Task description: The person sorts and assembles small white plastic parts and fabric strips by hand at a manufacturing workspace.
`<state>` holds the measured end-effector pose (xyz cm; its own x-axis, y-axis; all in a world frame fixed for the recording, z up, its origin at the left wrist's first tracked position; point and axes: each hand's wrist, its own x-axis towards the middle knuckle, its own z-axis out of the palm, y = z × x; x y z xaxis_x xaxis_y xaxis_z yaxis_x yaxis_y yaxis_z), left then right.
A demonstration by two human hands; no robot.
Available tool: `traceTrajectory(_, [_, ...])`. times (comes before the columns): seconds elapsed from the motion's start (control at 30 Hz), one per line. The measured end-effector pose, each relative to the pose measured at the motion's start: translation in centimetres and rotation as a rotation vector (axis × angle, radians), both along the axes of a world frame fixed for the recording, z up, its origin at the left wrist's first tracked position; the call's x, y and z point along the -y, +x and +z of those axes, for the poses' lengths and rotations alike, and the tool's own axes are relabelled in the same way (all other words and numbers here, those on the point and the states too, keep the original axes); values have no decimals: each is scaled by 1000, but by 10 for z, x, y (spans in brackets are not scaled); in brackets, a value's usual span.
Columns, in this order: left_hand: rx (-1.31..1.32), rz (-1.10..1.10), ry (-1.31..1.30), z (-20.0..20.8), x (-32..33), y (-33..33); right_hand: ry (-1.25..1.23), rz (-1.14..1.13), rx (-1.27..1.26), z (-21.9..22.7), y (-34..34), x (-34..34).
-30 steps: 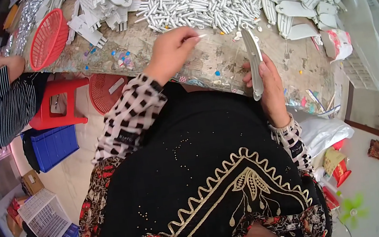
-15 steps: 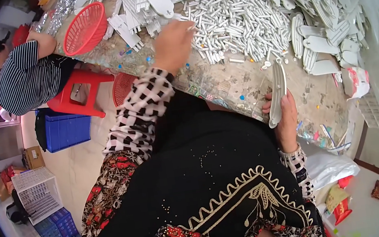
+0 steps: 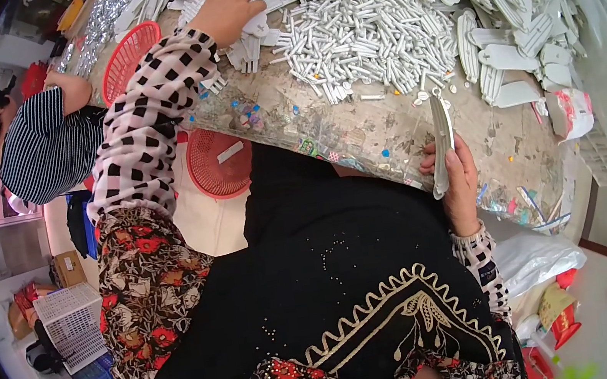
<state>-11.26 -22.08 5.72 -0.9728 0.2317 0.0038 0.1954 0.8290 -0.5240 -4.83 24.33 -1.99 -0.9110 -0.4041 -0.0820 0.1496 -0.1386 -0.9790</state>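
My left hand (image 3: 226,16) lies over flat white slotted plastic pieces (image 3: 249,46) at the back left of the table, its fingers spread and bent over them. My right hand (image 3: 461,187), near the table's front edge, grips a long, curved white plastic piece (image 3: 441,139) between thumb and fingers. That piece stands nearly upright, with a small loop at its top end. Beyond it spreads a large heap of short silvery-white rods (image 3: 375,36). Several loose ones lie along the heap's near edge.
More flat white pieces (image 3: 506,56) are piled at the right. A red basket (image 3: 130,57) sits on the table (image 3: 341,126) at left; another red basket (image 3: 212,173), holding a white piece, is below the edge. A person in a striped shirt (image 3: 45,144) sits at far left.
My left hand has moved away from the rods, leftward and farther back, onto the flat white pieces, and its fingers have spread. My right hand keeps its piece, now turned slightly more edge-on.
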Motion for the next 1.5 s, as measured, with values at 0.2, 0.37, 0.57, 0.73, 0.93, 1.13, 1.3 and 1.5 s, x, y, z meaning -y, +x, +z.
traceTrajectory(0.2, [-179,-96,95,0,6,20,-4,-3,-12,-2,-1,0])
traceTrajectory(0.37, [-454,340,666,-18,59,60,-21,8,-19,-2,-2,-1])
traceTrajectory(0.57, [-536,538,1212,-37,93,30,17,6,-50,-3,0,-2])
traceTrajectory(0.73, [-586,641,984,-30,61,-20,64,-18,-44,-4,2,-1])
traceTrajectory(0.93, [-488,836,956,-20,47,-36,78,-1,-72,-6,3,-1])
traceTrajectory(1.13, [-677,706,725,-23,34,-20,17,7,-35,-1,1,0])
traceTrajectory(1.3, [-303,130,591,-15,36,-12,-6,11,-28,-4,0,-4])
traceTrajectory(1.5, [-6,25,308,2,-10,5,-20,13,-24,-4,0,-3])
